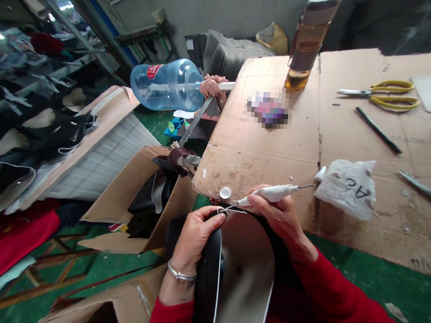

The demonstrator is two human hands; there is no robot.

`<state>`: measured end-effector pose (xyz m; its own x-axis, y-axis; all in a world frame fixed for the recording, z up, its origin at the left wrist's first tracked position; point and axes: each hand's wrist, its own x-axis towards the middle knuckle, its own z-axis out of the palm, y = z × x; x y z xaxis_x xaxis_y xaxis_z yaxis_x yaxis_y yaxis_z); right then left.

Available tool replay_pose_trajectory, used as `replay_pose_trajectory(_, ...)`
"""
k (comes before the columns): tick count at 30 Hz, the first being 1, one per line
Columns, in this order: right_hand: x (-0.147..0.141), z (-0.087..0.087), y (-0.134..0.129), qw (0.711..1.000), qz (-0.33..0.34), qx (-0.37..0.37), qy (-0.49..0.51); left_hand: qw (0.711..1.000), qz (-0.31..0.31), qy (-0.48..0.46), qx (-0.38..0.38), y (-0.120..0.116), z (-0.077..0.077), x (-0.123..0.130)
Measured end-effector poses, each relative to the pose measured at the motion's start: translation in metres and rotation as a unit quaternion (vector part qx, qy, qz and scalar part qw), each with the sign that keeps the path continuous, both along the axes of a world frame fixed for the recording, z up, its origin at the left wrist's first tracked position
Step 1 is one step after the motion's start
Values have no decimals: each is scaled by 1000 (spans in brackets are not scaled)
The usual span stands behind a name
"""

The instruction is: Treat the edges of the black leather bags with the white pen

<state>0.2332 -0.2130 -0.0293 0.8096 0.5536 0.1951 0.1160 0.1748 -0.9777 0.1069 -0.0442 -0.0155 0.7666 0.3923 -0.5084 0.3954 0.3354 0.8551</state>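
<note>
My left hand (192, 235), with a bracelet at the wrist, pinches the top edge of a curved black piece (247, 266) with beige lining and a white rim. This piece, leather by its look, stands upright over my lap. White thread (240, 212) loops at my left fingertips and runs along the top edge. My right hand (280, 216) is closed around an awl (274, 192) with a white-wrapped handle. Its thin tip points left and meets the edge beside my left thumb; whether it pierces the material I cannot tell. A metal rod sticks out of the handle's other end.
On the cardboard-covered table (259, 159) are a white cap (225, 193), a plastic bag (348, 189), yellow-handled scissors (391, 94), a dark stick (378, 130), dark scissors (423, 189) and a tea bottle (310, 45). Left are a water jug (169, 85) and an open carton (122, 190).
</note>
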Motion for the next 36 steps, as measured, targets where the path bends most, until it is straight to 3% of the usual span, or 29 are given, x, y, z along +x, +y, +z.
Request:
replay_pose_trajectory(5, 0, 5, -1, 1000, 17, -7, 2, 1000, -27, -7, 10, -5, 2, -1)
replay_pose_trajectory(21, 0, 6, -5, 998, 58, -38, 8, 1000, -21, -16, 10, -12, 5, -6)
replay_pose_trajectory(28, 8, 1, -8, 994, 87, -61, -20, 998, -56, -16, -21, -17, -1, -8)
replay_pose_trajectory(32, 6, 0, -10, 996, 71, -58, 0, 998, -46, -30, -44, -20, -5, -7)
replay_pose_trajectory(36, 0, -3, -6, 999, -3, -24, 46, 998, 23, -32, -55, -13, -3, -6)
